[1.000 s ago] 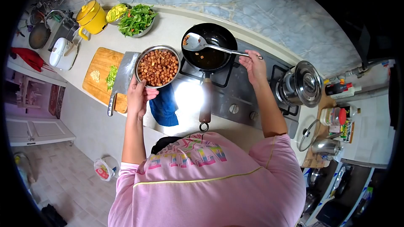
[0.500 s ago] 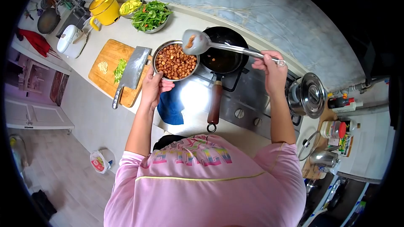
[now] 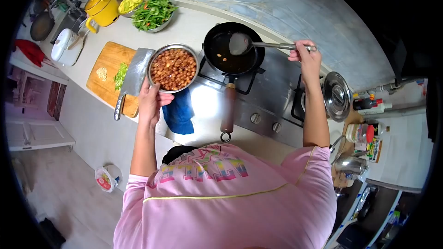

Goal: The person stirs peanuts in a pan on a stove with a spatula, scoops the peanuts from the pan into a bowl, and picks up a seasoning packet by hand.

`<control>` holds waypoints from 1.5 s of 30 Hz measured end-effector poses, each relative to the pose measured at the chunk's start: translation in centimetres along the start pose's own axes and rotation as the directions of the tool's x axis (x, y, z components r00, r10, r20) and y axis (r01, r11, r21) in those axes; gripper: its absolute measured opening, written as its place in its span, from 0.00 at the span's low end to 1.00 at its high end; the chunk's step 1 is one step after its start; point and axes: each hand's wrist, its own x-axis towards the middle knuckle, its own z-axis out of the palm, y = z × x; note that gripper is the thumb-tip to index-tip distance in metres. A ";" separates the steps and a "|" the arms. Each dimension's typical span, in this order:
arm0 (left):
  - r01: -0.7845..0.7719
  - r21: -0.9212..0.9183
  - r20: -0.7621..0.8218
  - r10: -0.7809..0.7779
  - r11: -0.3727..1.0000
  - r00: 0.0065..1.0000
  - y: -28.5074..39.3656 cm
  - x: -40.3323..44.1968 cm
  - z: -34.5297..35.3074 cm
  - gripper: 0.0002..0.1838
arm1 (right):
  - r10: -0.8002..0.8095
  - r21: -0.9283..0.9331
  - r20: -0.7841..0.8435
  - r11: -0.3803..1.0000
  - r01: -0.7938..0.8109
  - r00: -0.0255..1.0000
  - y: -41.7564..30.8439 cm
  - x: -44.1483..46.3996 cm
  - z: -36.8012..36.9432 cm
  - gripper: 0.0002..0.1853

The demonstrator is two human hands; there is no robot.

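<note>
My left hand (image 3: 152, 101) grips the rim of a steel bowl (image 3: 197, 74) full of reddish-brown nuts (image 3: 173, 69), left of the wok. The end of a metal spatula (image 3: 277, 45) is in my closed right hand (image 3: 305, 56). Its blade is over the inside of the black wok (image 3: 208, 60), which stands on the stove. A few nuts and some dark oil lie in the wok. Its brown handle (image 3: 229, 106) points towards me.
A cleaver (image 3: 137, 71) lies on the wooden cutting board (image 3: 99, 62) with chopped garlic and greens. Behind are a bowl of leafy greens (image 3: 153, 14) and a yellow pot (image 3: 102, 9). A blue cloth (image 3: 178, 114) hangs at the counter edge. A lidded steel pot (image 3: 336, 97) stands right.
The spatula went from the wok's left side to over the nut bowl, then back over the wok. Nuts seen on its blade earlier are no longer visible there.
</note>
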 end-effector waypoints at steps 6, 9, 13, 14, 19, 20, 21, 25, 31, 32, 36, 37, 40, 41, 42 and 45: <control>0.027 -0.008 -0.032 -0.027 1.000 0.999 -0.1 -0.9 -0.5 0.21 | 0.060 -0.123 0.076 0.991 -0.051 0.995 0.0 0.8 0.9 0.08; 0.041 -0.002 -0.044 -0.041 0.999 0.998 0.1 -1.1 -0.4 0.21 | 0.062 -0.140 0.105 0.989 -0.047 0.993 0.2 1.3 1.9 0.08; 0.044 0.000 -0.057 -0.044 0.999 0.997 0.3 -1.5 -0.3 0.22 | 0.079 -0.105 0.121 0.992 -0.067 0.990 0.4 1.7 3.9 0.08; 0.042 0.000 -0.059 -0.042 0.999 0.997 0.3 -1.6 -0.3 0.22 | 0.078 -0.093 0.123 0.993 -0.067 0.989 0.6 1.9 4.3 0.08; 0.048 0.003 -0.060 -0.048 0.999 0.997 0.4 -1.8 -0.4 0.22 | 0.096 -0.049 0.109 0.995 -0.091 0.989 0.8 2.9 6.1 0.09; 0.047 0.002 -0.056 -0.047 0.999 0.997 0.4 -1.8 -0.5 0.21 | 0.102 -0.050 0.105 0.994 -0.097 0.989 0.7 3.2 6.3 0.09; 0.045 0.000 -0.053 -0.045 0.999 0.998 0.3 -1.8 -0.5 0.21 | 0.107 -0.051 0.102 0.993 -0.102 0.989 0.5 3.4 6.4 0.09; 0.045 0.005 -0.046 -0.045 0.999 0.998 0.1 -1.8 -0.6 0.21 | 0.057 -0.095 0.163 0.995 -0.042 0.985 -0.6 4.2 7.6 0.09; 0.051 -0.003 -0.046 -0.051 0.999 0.998 0.1 -1.7 -0.3 0.21 | -0.019 -0.231 0.268 0.969 0.084 0.963 -3.5 4.4 10.4 0.09; 0.050 -0.006 -0.048 -0.050 0.999 0.998 0.1 -1.8 -0.2 0.21 | -0.040 -0.243 0.281 0.964 0.112 0.959 -3.8 4.4 10.8 0.10; 0.045 -0.016 -0.049 -0.046 0.999 0.998 0.2 -2.0 -0.3 0.21 | -0.060 -0.275 0.314 0.949 0.151 0.947 -4.3 4.5 11.6 0.10; 0.045 -0.019 -0.046 -0.045 0.999 0.998 0.2 -2.0 -0.4 0.21 | -0.065 -0.280 0.314 0.947 0.158 0.947 -4.3 4.5 11.7 0.10; 0.040 -0.019 -0.045 -0.040 0.999 0.998 -0.1 -1.8 -0.7 0.21 | -0.084 -0.287 0.316 0.941 0.179 0.945 -4.5 4.5 12.0 0.10; 0.043 -0.019 -0.048 -0.043 0.999 0.998 -0.1 -1.8 -0.7 0.21 | -0.090 -0.289 0.315 0.939 0.185 0.945 -4.5 4.5 12.1 0.10; 0.047 -0.017 -0.049 -0.048 0.999 0.998 0.0 -1.9 -0.6 0.21 | -0.091 -0.301 0.324 0.934 0.194 0.942 -4.6 4.5 12.3 0.10; 0.057 -0.015 -0.043 -0.058 0.998 0.997 0.1 -1.8 -0.3 0.21 | -0.173 -0.354 0.349 0.886 0.300 0.921 -4.5 5.0 13.1 0.11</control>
